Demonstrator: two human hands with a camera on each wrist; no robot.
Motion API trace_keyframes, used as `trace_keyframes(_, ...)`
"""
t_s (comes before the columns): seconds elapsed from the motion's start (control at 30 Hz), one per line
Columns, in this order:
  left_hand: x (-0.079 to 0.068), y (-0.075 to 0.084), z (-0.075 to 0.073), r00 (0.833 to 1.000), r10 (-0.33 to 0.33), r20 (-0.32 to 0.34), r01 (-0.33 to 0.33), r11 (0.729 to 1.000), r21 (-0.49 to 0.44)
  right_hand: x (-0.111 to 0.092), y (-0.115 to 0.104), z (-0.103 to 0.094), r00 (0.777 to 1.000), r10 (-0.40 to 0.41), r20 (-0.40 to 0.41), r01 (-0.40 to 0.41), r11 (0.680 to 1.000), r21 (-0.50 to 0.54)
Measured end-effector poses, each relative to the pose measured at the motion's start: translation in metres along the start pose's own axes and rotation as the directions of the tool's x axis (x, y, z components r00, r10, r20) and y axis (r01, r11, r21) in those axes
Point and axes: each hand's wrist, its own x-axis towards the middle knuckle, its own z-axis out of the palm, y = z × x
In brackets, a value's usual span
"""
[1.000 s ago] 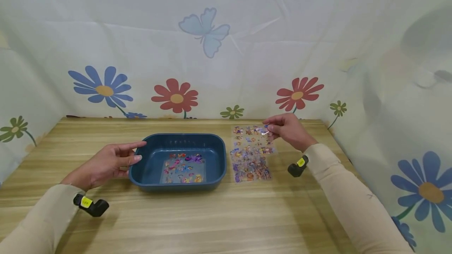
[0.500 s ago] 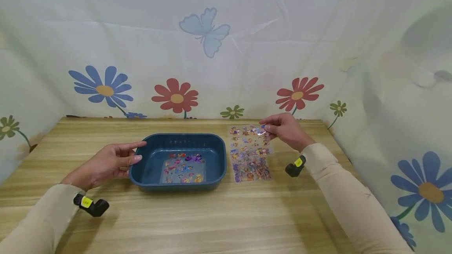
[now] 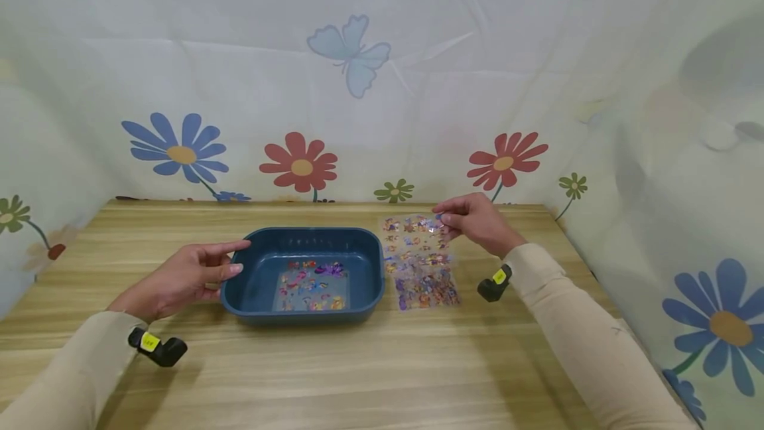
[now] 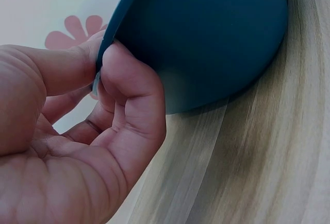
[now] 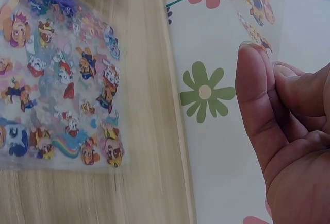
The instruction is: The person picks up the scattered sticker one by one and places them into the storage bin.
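A dark blue plastic basin (image 3: pixel 301 317) stands on the wooden table. My left hand (image 3: pixel 179 281) grips its left rim between thumb and fingers, as the left wrist view shows up close. Inside the basin lies a clear sheet of colourful cartoon stickers (image 3: pixel 310 287). My right hand (image 3: pixel 485 223) pinches the corner of another clear sticker sheet (image 3: pixel 412 237), which is raised at the far side, right of the basin. Below it, a pile of sticker sheets (image 5: pixel 62 85) lies flat on the table. How many sheets the pile has, I cannot tell.
The table (image 3: pixel 334 377) has a wood-grain top. A white cloth backdrop (image 3: pixel 239 71) printed with flowers and a butterfly rises behind its far edge and along both sides. Black wrist-worn cameras (image 3: pixel 158 348) sit on both wrists.
My right hand has moved a little to the left, drawing the pinched sticker sheet toward the basin and partly off the pile. The left hand keeps its grip on the basin rim.
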Motion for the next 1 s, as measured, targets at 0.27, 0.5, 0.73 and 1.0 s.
trace_keyframes(0.27, 0.001, 0.0, 0.001, 1.0, 0.003, 0.004, -0.003, 1.0, -0.008, 0.002, -0.006, 0.006, 1.0, -0.006, 0.018, 0.006, 1.0, 0.005)
trace_keyframes(0.5, 0.0, 0.0, 0.0, 1.0, 0.009, 0.007, -0.009, 1.0, -0.007, 0.006, -0.009, 0.013, 1.0, -0.015, 0.026, 0.015, 1.0, 0.013)
trace_keyframes(0.73, -0.001, -0.001, 0.0, 1.0, 0.005, 0.007, -0.005, 1.0, -0.016, 0.007, -0.011, 0.02, 0.999, -0.021, 0.039, 0.02, 0.999, 0.031)
trace_keyframes(1.0, -0.002, 0.0, 0.002, 1.0, 0.004, 0.01, -0.004, 1.0, -0.023, 0.009, -0.014, 0.029, 0.998, -0.036, 0.06, 0.034, 0.999, 0.032)
